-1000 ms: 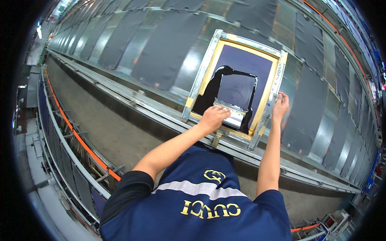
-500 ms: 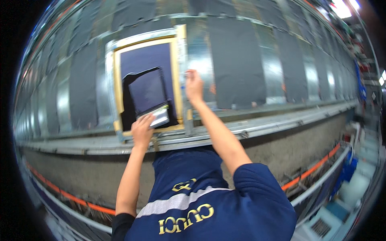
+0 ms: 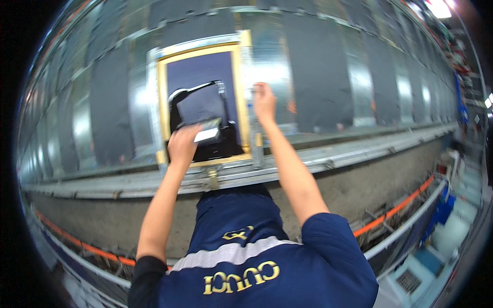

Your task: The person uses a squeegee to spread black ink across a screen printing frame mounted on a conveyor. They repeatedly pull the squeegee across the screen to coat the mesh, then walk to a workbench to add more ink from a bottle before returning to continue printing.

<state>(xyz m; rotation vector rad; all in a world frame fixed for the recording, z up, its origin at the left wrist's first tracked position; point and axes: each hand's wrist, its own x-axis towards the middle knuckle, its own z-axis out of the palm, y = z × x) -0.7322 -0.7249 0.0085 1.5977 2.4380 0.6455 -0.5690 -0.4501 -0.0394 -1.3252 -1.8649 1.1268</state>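
A screen-printing frame (image 3: 245, 123) with metal rails and yellow tape along its inside lies before me on a long table. Black, glossy ink (image 3: 226, 150) covers the lower part of its dark blue mesh (image 3: 200, 65) and runs round a duller rectangle. My left hand (image 3: 182, 146) is closed on the end of a squeegee (image 3: 208, 132), whose pale, shiny face shows; its lower edge lies in the ink. Beside the right rail, my right hand (image 3: 264, 105) has its fingers curled in against the rail; blur hides the exact contact.
The table carries a row of dark fabric panels (image 3: 318, 77) between shiny strips. A metal rail (image 3: 292, 156) with small stops runs along its near edge, and a brass-coloured bracket (image 3: 213, 177) sits below the frame. Orange pipes (image 3: 395, 208) and a blue bin (image 3: 439, 218) stand behind me.
The squeegee has moved away from the frame's near edge, up the mesh, in my left hand. More wet black ink shows behind it. My right hand stays by the right rail.
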